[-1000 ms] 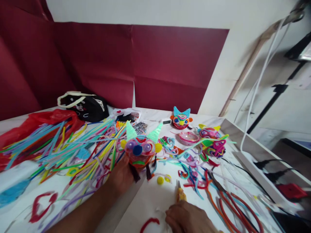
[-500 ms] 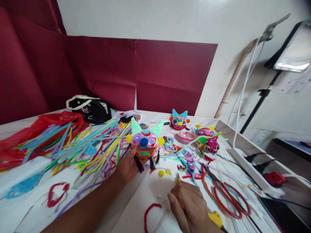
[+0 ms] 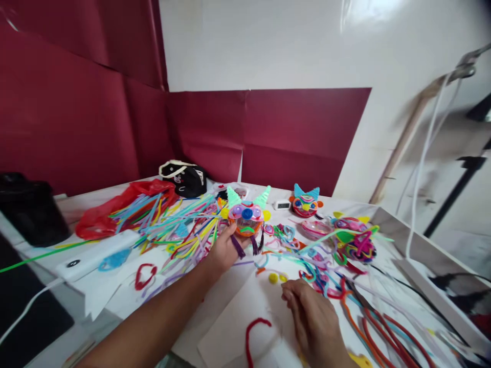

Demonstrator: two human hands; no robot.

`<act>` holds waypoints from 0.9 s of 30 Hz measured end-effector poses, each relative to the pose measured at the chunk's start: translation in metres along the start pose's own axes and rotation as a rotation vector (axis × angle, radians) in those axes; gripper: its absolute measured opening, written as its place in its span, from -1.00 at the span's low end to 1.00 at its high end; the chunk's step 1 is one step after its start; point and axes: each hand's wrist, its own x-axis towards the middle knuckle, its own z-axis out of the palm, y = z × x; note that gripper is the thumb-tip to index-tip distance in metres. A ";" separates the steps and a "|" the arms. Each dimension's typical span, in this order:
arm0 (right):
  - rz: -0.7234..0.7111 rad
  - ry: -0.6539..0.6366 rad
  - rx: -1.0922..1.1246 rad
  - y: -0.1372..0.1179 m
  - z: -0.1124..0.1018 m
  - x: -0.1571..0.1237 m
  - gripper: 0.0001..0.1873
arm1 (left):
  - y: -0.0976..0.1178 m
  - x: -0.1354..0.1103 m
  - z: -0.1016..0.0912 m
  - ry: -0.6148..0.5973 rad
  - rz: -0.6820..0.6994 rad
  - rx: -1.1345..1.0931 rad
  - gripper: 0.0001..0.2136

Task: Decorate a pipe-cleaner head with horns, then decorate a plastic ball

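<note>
My left hand (image 3: 224,251) is closed around the base of a small lion head made of pipe cleaners (image 3: 245,217), with pale green ears, purple eyes, a blue nose and dark purple tassels. It faces me above the table. My right hand (image 3: 315,323) is curled low over the white paper at the front right. Parts of a yellow glue gun (image 3: 360,361) show beside and below this hand; its nozzle is hidden. Two yellow pom-poms (image 3: 273,278) lie just beyond my right fingers. A bent red pipe cleaner (image 3: 248,337) rests on the paper (image 3: 226,327) between my hands.
Loose pipe cleaners (image 3: 153,225) spread across the left, partly in a red plastic bag (image 3: 95,217). Red-handled scissors (image 3: 378,319) lie at right. Behind stand a blue-eared lion head (image 3: 306,202) and a pink one (image 3: 355,237). A power strip (image 3: 425,286) lines the right edge.
The view has swung left and now includes a black cup and a white device. My right hand has turned, and the glue gun's nozzle no longer shows. My left hand still holds the lion head.
</note>
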 end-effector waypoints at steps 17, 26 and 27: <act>-0.090 0.024 -0.009 0.006 0.001 -0.001 -0.90 | 0.014 0.047 0.038 0.097 0.104 0.015 -0.68; -0.033 0.043 0.038 0.001 0.002 0.004 -0.79 | 0.003 0.060 0.045 0.021 0.032 0.000 -0.79; -0.040 0.048 0.028 0.000 0.002 0.005 -0.78 | 0.002 0.061 0.044 0.016 0.030 0.000 -0.78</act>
